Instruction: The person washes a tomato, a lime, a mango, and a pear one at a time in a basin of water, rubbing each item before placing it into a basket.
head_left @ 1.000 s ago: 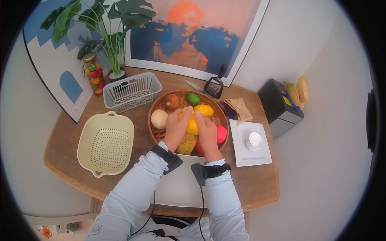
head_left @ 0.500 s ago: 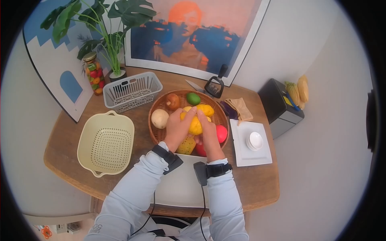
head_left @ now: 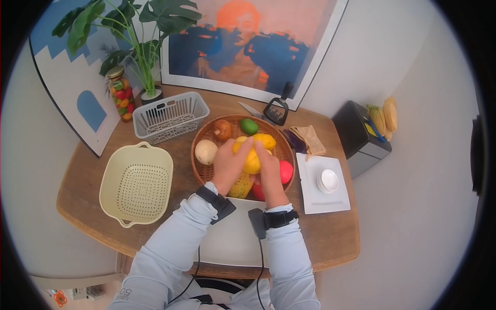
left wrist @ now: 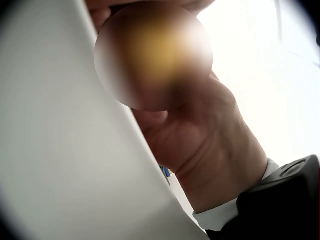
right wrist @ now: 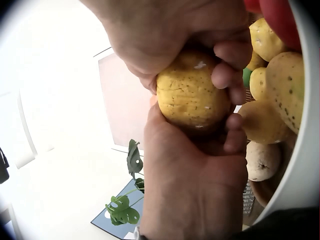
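Both hands grip a round yellow fruit [head_left: 251, 163] with speckled, ridged skin, over the wicker basket [head_left: 196, 175]. My left hand [head_left: 228, 163] is on its left and my right hand [head_left: 268, 175] on its right, thumbs meeting near the top. In the right wrist view the fruit [right wrist: 192, 97] sits between both palms, fingers curled round it. A blurred round patch covers it in the left wrist view, above my left hand [left wrist: 205, 135]. In the basket lie a speckled yellow mango [head_left: 240, 187], a white round vegetable [head_left: 206, 152], a brown onion [head_left: 222, 130] and a green fruit [head_left: 249, 126].
A cream colander [head_left: 135, 186] and a grey basket [head_left: 170, 119] stand left. Right of the wicker basket are a white tray [head_left: 315, 201] with white bowls [head_left: 327, 181], a folded cloth [head_left: 308, 139] and a grater [head_left: 276, 112]. A white board [head_left: 227, 248] lies under the forearms.
Over the last second my right hand has shifted slightly to the right, and the grip on the yellow fruit has changed a little. Since half a second ago almost nothing differs.
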Demonstrator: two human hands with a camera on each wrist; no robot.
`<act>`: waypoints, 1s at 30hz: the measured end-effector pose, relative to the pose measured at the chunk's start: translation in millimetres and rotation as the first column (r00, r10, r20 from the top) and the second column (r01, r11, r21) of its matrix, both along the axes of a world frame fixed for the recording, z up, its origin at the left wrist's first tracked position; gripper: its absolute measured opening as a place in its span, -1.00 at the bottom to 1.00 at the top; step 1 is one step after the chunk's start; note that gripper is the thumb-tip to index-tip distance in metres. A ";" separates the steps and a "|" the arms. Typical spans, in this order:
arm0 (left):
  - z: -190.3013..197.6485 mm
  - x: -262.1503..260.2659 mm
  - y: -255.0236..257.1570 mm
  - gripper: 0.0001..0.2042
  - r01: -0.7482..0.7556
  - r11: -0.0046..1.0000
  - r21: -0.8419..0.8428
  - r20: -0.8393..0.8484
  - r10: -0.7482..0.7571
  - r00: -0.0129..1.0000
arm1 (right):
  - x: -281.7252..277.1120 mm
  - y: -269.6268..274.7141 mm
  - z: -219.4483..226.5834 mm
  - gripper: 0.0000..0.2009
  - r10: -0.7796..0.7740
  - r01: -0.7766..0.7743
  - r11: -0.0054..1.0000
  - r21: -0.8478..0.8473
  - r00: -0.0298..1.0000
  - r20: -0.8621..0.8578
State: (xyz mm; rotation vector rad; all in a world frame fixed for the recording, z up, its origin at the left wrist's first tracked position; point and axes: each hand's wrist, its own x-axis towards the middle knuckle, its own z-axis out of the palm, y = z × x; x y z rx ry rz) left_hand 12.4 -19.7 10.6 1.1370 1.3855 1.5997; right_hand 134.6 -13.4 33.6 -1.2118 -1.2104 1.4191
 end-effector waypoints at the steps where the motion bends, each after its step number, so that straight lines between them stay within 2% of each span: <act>1: 2.3 0.5 -1.8 -0.57 0.008 1.000 -0.010 0.000 -0.008 1.000 | 1.5 0.2 1.3 -0.42 0.023 -0.025 0.998 -0.052 0.999 -0.035; 4: 6.7 0.6 -4.7 -0.57 0.016 1.000 -0.020 -0.003 -0.016 1.000 | 1.0 1.8 0.2 -0.41 0.029 -0.030 0.998 -0.048 0.999 -0.018; 7: -5.1 -1.3 2.9 -0.56 -0.003 1.000 -0.010 -0.006 0.003 1.000 | 0.9 3.2 -3.7 -0.40 0.025 -0.027 0.999 0.032 0.998 0.062; 10: -6.3 -3.7 6.7 -0.55 0.014 0.997 -0.076 0.062 -0.009 0.998 | -10.0 8.4 -26.2 -0.38 -0.148 0.097 0.937 0.335 0.981 0.128; 13: 3.6 -3.7 1.4 -0.54 0.065 0.985 -0.161 0.200 -0.032 0.979 | -6.8 14.4 -36.0 -0.40 -0.258 0.031 0.812 0.583 0.915 0.310; 15: 6.7 -3.1 -0.6 -0.54 0.073 0.981 -0.181 0.251 -0.025 0.968 | -6.1 15.2 -37.0 -0.41 -0.229 0.034 0.836 0.548 0.929 0.291; 16: 3.6 -2.6 0.3 -0.54 0.054 0.989 -0.137 0.203 -0.025 0.979 | -6.2 14.9 -35.5 -0.42 -0.215 0.035 0.847 0.530 0.935 0.281; 19: -3.9 -0.5 1.7 -0.55 0.015 0.999 -0.047 0.084 -0.012 0.996 | -4.5 5.2 -14.4 -0.42 -0.068 0.059 0.990 0.129 0.996 0.064; 22: -4.0 0.7 1.9 -0.55 0.003 0.999 -0.050 0.035 -0.001 0.999 | -2.6 4.6 -11.9 -0.42 -0.059 0.049 0.991 0.122 0.995 0.081; 24: -2.4 0.1 2.1 -0.54 0.000 0.999 -0.053 0.025 0.002 1.000 | -5.7 6.3 -19.2 -0.43 -0.126 0.092 0.965 0.244 0.983 0.130; 25: 0.8 -0.1 1.2 -0.54 0.021 0.995 -0.098 0.109 -0.010 0.994 | -8.0 6.0 -22.0 -0.44 -0.162 0.110 0.946 0.305 0.975 0.151; 27: 8.5 -0.5 -0.5 -0.53 0.074 0.981 -0.182 0.275 -0.021 0.961 | -11.4 1.7 -21.2 -0.44 -0.273 0.073 0.828 0.555 0.919 0.286; 28: 5.5 -1.3 1.9 -0.53 0.087 0.981 -0.171 0.313 -0.029 0.949 | -12.9 -0.6 -19.4 -0.44 -0.338 0.033 0.748 0.663 0.879 0.337; 30: 0.5 -3.2 5.4 -0.52 0.110 0.983 -0.148 0.386 -0.045 0.921 | -15.4 -5.0 -13.5 -0.43 -0.330 0.034 0.751 0.660 0.885 0.330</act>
